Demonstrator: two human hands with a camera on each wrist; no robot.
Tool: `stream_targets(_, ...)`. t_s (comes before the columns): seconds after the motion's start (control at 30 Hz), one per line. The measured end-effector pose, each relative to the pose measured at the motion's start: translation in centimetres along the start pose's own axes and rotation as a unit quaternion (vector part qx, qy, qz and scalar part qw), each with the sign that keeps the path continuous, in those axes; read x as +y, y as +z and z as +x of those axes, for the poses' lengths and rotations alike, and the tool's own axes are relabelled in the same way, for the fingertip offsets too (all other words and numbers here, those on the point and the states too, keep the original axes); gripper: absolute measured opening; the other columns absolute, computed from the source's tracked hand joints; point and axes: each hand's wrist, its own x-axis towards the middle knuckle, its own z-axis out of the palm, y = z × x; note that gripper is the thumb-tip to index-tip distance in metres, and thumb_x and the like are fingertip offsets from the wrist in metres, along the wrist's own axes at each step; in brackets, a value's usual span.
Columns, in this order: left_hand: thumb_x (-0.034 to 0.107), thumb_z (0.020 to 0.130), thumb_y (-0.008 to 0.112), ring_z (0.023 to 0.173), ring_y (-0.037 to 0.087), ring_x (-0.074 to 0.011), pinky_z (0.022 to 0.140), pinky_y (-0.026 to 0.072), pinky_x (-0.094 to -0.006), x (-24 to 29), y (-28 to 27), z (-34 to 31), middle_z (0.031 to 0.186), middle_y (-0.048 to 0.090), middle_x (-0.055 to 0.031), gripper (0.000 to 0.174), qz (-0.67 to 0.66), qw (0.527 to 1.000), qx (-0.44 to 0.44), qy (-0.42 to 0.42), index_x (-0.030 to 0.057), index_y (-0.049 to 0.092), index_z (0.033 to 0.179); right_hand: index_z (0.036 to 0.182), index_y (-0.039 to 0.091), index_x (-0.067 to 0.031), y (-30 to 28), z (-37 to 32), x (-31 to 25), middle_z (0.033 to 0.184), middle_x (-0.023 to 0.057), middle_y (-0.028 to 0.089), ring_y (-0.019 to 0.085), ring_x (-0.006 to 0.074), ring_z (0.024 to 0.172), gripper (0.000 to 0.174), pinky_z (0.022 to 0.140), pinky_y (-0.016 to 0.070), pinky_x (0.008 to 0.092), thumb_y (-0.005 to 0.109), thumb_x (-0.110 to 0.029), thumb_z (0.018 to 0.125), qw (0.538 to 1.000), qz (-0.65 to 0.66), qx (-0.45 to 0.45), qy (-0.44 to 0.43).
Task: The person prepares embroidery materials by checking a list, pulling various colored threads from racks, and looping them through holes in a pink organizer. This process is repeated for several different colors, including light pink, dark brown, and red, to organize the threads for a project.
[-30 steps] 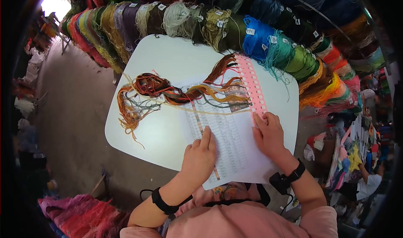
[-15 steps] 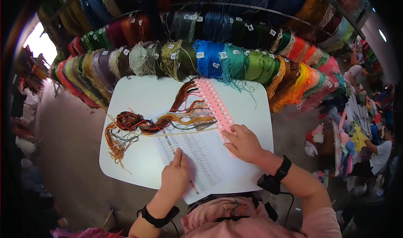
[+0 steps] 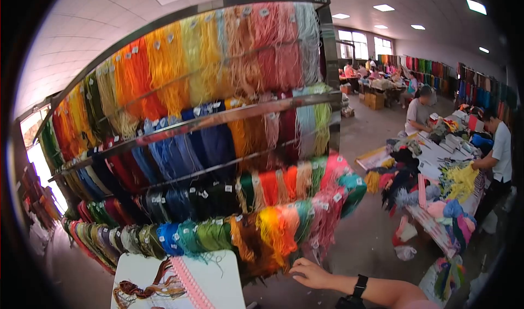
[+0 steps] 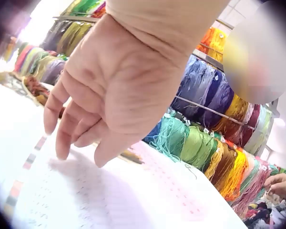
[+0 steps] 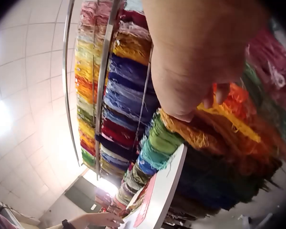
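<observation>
My left hand [image 4: 119, 86] hangs over a printed chart sheet [image 4: 62, 191], its fingers loosely bent down and nothing held in them. A column of coloured squares runs down the sheet. In the head view that hand is out of frame. Beyond the table's right side, my right hand [image 3: 310, 273] reaches out with loosely bent fingers. It is close to hanging yellow and orange yarn hanks [image 5: 233, 114], where its palm hides most of the fingers. A pink punched card strip [image 3: 188, 282] lies on the white table [image 3: 226, 276], with brown and ochre threads [image 3: 144, 290] trailing from it.
A metal rack [image 3: 322, 104] with tiers of labelled yarn hanks stands beyond the table. At the right, two people work at another table [image 3: 431, 162] heaped with coloured yarn. A bundle of yarn [image 3: 447, 276] lies low at the right.
The head view has swung up and right towards the rack and room. My right hand has left the pink card strip and moved right to the hanks. My left hand stays at the sheet.
</observation>
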Motion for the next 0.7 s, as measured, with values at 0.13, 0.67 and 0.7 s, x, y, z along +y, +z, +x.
stream_targets(0.13,0.023,0.077,0.051,0.080,0.058,-0.0320,0.071,0.0472,-0.0398,3.8,-7.9,3.1,0.088,0.060,-0.0171,0.025,0.101,0.993,-0.021,0.061,0.0023,0.059,0.089,0.097,0.057,-0.0051,-6.3,-0.2,0.6,0.099,0.0097,0.047,0.050,0.0233,0.089,0.020,0.072,0.0439,0.0303,0.055,-0.012,0.078,0.998,-0.022,0.053,-0.004)
stream_targets(0.67,0.011,0.070,0.048,0.074,0.057,-0.0302,0.061,0.0470,-0.0410,35.5,-45.8,5.8,0.073,0.056,-0.0125,0.009,0.082,0.741,0.591,0.306,0.0049,0.054,0.066,0.090,0.058,-0.0016,-26.6,17.9,-7.3,0.089,0.0109,0.059,0.057,0.0209,0.085,0.015,0.077,0.0439,0.0294,0.049,-0.007,0.080,0.976,-0.014,0.089,-0.196)
stream_targets(0.7,0.012,0.073,0.049,0.074,0.056,-0.0310,0.062,0.0458,-0.0406,36.1,-47.9,6.4,0.074,0.056,-0.0128,0.010,0.063,0.729,0.617,0.290,0.0046,0.056,0.071,0.091,0.058,-0.0008,-28.2,20.7,-8.4,0.088,0.0096,0.060,0.057,0.0184,0.084,0.015,0.077,0.0435,0.0282,0.048,-0.006,0.080,0.971,-0.003,0.106,-0.216)
